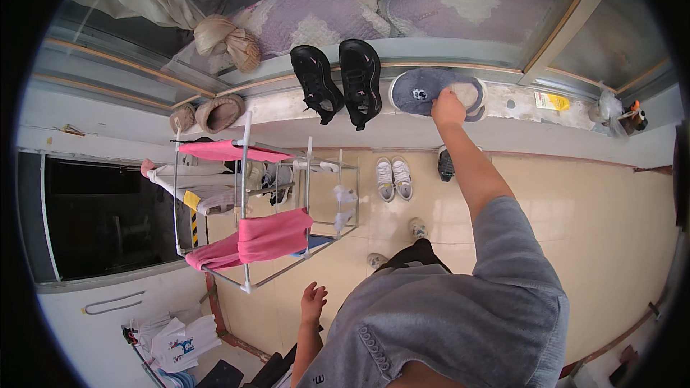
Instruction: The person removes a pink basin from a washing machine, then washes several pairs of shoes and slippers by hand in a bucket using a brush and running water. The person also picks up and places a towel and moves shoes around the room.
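Observation:
My right hand (449, 110) reaches up to the window ledge and grips the near side of a grey-blue plush slipper (419, 89). This slipper has a small black-and-white patch and a pale lining. A second sole edge shows behind it, so a pair seems to overlap there. Left of the slippers, two black sneakers (360, 83) lean with their toes up against the window frame. My left hand (314, 302) hangs low beside my body, fingers loosely apart and holding nothing. Its nearest object is the metal drying rack (247, 285).
Pink cloths (276, 234) hang on the rack. White sneakers (393, 179) stand on the tiled floor (560, 215), with a dark shoe (446, 164) by the wall. Brown slippers (220, 113) sit at the ledge's left end; a yellow-and-white packet (551, 101) and a plastic bag (609, 108) are at its right.

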`<state>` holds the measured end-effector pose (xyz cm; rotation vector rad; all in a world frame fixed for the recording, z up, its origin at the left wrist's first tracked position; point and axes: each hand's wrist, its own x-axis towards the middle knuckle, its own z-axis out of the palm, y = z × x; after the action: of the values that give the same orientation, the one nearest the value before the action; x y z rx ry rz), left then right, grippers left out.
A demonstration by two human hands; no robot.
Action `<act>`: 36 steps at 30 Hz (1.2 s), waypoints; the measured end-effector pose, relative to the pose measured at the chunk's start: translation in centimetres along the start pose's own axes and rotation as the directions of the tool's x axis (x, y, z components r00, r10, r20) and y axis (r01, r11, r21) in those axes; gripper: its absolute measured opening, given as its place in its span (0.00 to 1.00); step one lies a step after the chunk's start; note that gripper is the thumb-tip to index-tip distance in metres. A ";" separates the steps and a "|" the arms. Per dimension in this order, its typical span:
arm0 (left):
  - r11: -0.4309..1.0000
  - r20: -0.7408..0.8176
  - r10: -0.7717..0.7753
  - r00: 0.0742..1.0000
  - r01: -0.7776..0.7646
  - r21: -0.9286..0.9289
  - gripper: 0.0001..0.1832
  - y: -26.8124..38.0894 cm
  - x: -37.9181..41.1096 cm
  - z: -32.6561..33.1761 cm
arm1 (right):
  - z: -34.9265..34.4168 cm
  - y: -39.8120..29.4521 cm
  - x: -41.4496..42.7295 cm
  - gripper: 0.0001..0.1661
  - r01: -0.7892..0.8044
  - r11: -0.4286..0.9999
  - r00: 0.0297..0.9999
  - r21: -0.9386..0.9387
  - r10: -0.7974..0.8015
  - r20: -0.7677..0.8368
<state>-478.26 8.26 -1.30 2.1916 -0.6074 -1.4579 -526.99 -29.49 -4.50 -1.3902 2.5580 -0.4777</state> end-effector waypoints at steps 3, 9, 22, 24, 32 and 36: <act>0.997 -0.035 -0.073 0.997 0.073 0.018 0.28 -1.7 -0.5 -1.2 | 0.7 -0.2 1.4 0.20 -0.066 0.998 0.996 -0.023 0.068 0.051; 0.982 -0.074 -0.186 0.980 0.187 0.008 0.29 -6.6 -0.3 -3.5 | -2.2 -2.0 -0.2 0.26 -0.112 0.984 0.993 -0.137 0.115 0.009; 0.986 -0.090 -0.136 0.987 0.126 -0.108 0.29 -16.2 2.8 -13.9 | -4.2 2.5 -11.9 0.50 0.135 0.960 0.947 0.245 -0.052 -0.318; 0.975 -0.107 -0.152 0.983 0.132 -0.180 0.29 -19.7 2.1 -16.6 | -2.4 2.5 -17.2 0.48 0.079 0.947 0.973 0.310 -0.005 -0.230; 0.847 -0.145 -0.414 0.899 0.321 -0.424 0.35 -36.0 -1.3 -24.7 | 11.1 14.6 -41.1 0.32 0.159 0.915 0.696 -0.372 0.163 0.700; 0.792 -0.105 -0.508 0.855 0.415 -0.448 0.32 -44.8 -3.3 -27.5 | 15.6 12.7 -50.5 0.29 0.597 0.700 0.471 -0.391 0.088 0.878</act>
<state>-448.60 49.55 -15.13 2.1891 0.3303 -1.3692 -504.56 16.47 -22.96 -1.6406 1.6127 1.0335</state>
